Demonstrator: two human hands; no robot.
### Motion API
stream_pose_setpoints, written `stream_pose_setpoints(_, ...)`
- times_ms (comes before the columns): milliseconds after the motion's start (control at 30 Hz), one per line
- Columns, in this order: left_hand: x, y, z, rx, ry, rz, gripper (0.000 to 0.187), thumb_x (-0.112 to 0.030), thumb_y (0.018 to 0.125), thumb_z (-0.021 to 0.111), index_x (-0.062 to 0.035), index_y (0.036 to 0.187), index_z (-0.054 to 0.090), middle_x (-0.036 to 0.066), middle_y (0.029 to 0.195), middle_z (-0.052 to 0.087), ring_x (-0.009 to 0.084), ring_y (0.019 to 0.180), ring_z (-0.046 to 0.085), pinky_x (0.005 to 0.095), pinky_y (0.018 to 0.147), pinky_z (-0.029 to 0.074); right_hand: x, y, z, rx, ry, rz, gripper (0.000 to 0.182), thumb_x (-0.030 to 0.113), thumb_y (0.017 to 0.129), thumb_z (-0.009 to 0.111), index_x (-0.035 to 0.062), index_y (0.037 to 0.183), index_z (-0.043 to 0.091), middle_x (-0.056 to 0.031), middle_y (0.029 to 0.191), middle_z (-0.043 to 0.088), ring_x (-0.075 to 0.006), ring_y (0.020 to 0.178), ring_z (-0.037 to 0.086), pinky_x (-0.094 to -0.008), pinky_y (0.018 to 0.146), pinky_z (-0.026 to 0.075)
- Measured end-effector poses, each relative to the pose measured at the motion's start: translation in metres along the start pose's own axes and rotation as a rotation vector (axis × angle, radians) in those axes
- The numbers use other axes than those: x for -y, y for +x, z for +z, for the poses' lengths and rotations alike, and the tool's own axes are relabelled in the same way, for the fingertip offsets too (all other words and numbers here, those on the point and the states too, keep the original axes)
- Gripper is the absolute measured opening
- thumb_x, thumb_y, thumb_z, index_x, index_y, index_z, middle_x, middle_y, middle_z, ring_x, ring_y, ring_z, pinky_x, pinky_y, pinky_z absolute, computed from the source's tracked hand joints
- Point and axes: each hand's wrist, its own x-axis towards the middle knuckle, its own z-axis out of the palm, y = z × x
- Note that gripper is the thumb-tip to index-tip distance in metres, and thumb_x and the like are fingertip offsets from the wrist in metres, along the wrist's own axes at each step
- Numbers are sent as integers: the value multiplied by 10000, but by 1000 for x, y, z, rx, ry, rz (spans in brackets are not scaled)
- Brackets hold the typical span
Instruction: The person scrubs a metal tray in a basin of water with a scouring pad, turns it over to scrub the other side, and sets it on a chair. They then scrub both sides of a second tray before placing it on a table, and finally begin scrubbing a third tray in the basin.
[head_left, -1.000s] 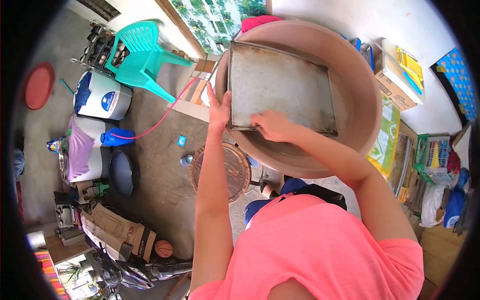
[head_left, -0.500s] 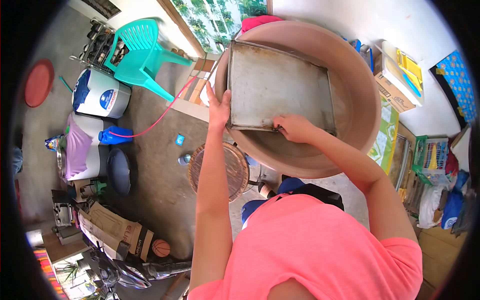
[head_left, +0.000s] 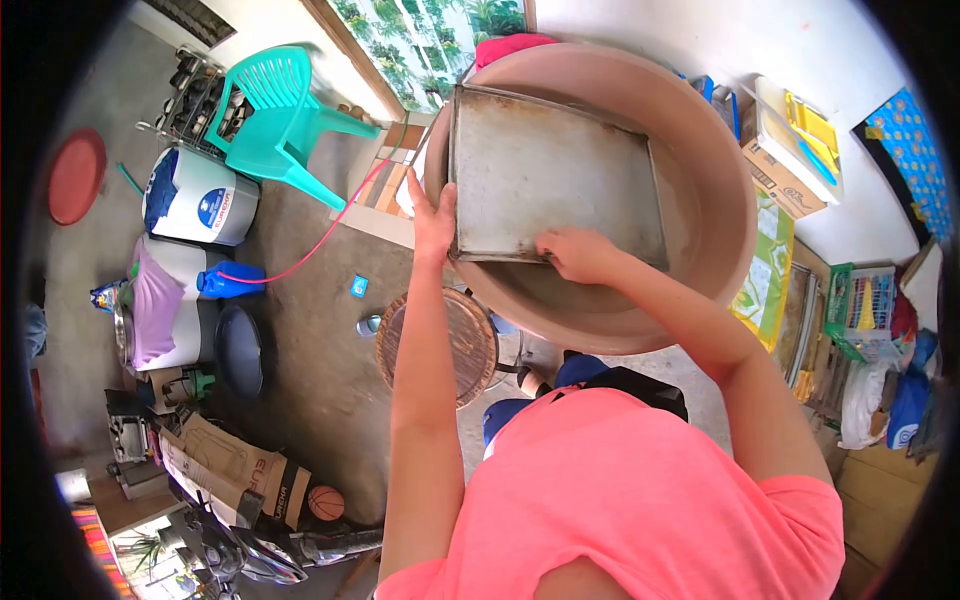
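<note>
A flat rectangular metal tray [head_left: 550,170] with brown, stained edges rests tilted in a large round pinkish-brown basin [head_left: 715,250]. My left hand [head_left: 433,222] is at the tray's left edge, thumb against the rim and fingers apart, steadying it. At the tray's near edge, my right hand [head_left: 575,254] has its fingers curled together on the rim; whatever is between the fingers is too small to make out. Shallow murky water shows in the basin below the tray.
Below the basin stands a round wooden stool [head_left: 440,345]. To the left are a green plastic chair [head_left: 270,115], a pink hose [head_left: 325,235], a blue pitcher [head_left: 232,281] and a dark basin [head_left: 238,350]. A cardboard box [head_left: 785,175] sits at the right.
My right hand has shifted slightly left along the tray's near edge. The whole view has moved a little; my left hand remains at the left edge.
</note>
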Motion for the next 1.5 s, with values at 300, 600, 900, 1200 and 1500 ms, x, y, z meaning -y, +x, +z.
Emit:
stream_pose_setpoints(300,-1,2,-2,14,21,18,812,-231,913,585,-17,1492,56,251,1466,300,303,1315,373,350,1087,293,12,31,22,-141,129,-159,142,101,791,540,78,928,570,-172,904,629,-383,880,605,-492,728,472)
stream_pose_setpoints(600,-13,-3,-2,38,-130,-67,828,-241,907,597,-37,1498,54,239,1473,286,289,1286,395,346,1062,328,80,75,7,-151,43,-144,144,109,787,587,80,924,557,-137,848,624,-349,816,606,-482,694,471)
stream_pose_setpoints(900,5,12,-10,140,-293,-143,912,-231,873,641,-63,1507,8,246,1433,329,279,1225,452,343,1029,367,67,69,5,-392,61,-171,128,127,811,625,137,924,565,-68,907,589,-308,842,593,-447,684,490)
stream_pose_setpoints(1200,3,16,-14,217,-601,-347,1032,-191,784,711,-64,1508,-13,223,1423,340,293,1200,477,361,971,429,61,95,13,-434,137,-306,82,144,825,640,115,887,595,-65,940,577,-301,862,574,-427,734,491)
stream_pose_setpoints(1500,8,16,-8,162,-667,-318,1009,-144,786,698,-27,1499,-7,207,1432,332,279,1195,472,339,938,447,57,98,4,-508,285,-185,167,84,824,632,94,969,551,-99,908,553,-354,899,586,-451,714,495)
